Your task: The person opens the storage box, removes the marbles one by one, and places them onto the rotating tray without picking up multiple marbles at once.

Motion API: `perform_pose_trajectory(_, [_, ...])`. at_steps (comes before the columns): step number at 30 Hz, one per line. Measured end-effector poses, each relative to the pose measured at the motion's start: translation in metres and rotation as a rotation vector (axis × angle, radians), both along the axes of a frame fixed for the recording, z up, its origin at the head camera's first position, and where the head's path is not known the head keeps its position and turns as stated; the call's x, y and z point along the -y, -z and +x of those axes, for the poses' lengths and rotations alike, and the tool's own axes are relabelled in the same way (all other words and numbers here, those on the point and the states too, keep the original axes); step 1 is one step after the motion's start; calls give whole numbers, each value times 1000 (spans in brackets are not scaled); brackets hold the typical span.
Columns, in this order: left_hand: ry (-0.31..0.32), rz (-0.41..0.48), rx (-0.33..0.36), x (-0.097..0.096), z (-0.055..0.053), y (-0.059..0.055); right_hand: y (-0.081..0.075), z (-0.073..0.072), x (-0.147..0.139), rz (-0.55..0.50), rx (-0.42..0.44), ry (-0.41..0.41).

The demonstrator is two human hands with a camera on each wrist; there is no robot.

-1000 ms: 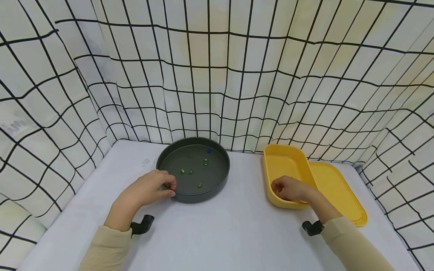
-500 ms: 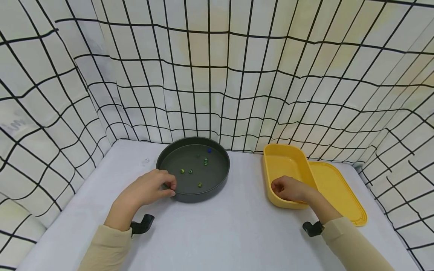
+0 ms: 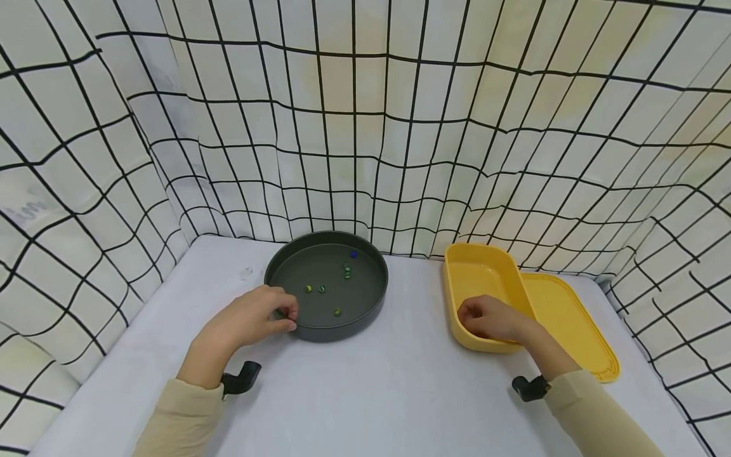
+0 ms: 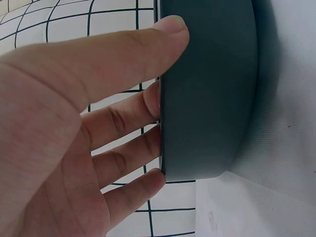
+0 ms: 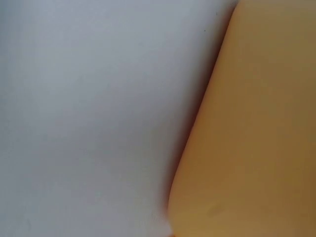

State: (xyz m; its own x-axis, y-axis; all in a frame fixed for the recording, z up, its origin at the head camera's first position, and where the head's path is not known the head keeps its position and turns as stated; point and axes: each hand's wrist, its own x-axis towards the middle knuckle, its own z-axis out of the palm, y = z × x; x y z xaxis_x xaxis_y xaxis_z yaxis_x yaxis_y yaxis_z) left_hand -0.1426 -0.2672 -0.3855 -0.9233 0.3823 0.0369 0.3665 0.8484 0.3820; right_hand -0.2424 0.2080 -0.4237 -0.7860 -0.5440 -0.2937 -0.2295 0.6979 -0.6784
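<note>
My left hand (image 3: 257, 319) grips the near left rim of a dark grey round pan (image 3: 294, 259). In the left wrist view the thumb lies against the pan's outer wall (image 4: 212, 98) and the other fingers go over the rim. Several small marbles lie in the pan: a blue marble (image 3: 353, 254) toward the back, green marbles (image 3: 346, 275) near it, and a yellow-green marble (image 3: 337, 311) at the front. My right hand (image 3: 490, 317) reaches down into the near end of a yellow rectangular tub (image 3: 485, 270), fingers bent; its fingertips are hidden and I cannot tell whether they hold anything.
A flat yellow lid (image 3: 562, 317) lies right of the tub, partly behind it. Black netting (image 3: 354, 114) over pale sheets walls in the back and sides of the white table (image 3: 371, 393). The right wrist view shows only the tub's outer wall (image 5: 256, 118) and white tabletop.
One small green marble at the back of the pan has rolled right and now sits close to the other green marbles. Both hands stay almost still.
</note>
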Motion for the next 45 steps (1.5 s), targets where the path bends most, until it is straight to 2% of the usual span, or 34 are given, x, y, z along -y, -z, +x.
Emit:
perform_pose_trajectory(4, [6, -1, -4, 0, -1, 0, 0, 0, -4, -62, 5, 53])
perform_pose_trajectory(10, [8, 3, -3, 0, -2, 1, -5, 0, -5, -217, 42, 174])
perform_pose_trajectory(17, [3, 7, 0, 1, -2, 1, -17, 0, 2, -382, 70, 391])
perform_pose_trajectory(20, [-2, 3, 1, 1, -1, 1, -22, -1, 6, -488, 94, 453])
perform_pose_trajectory(27, [-1, 0, 2, 0, -2, 1, -30, 2, 11, -752, 167, 453])
perform_pose_trajectory(31, [2, 3, 0, 0, -2, 1, -34, 4, 20, -837, 236, 437])
perform_pose_trajectory(38, [-3, 3, 5, 0, -1, 0, -38, 3, 40, -829, 342, 439])
perform_pose_trajectory(45, [-11, -3, 12, 1, 0, 1, -38, 2, 57, -784, 354, 422])
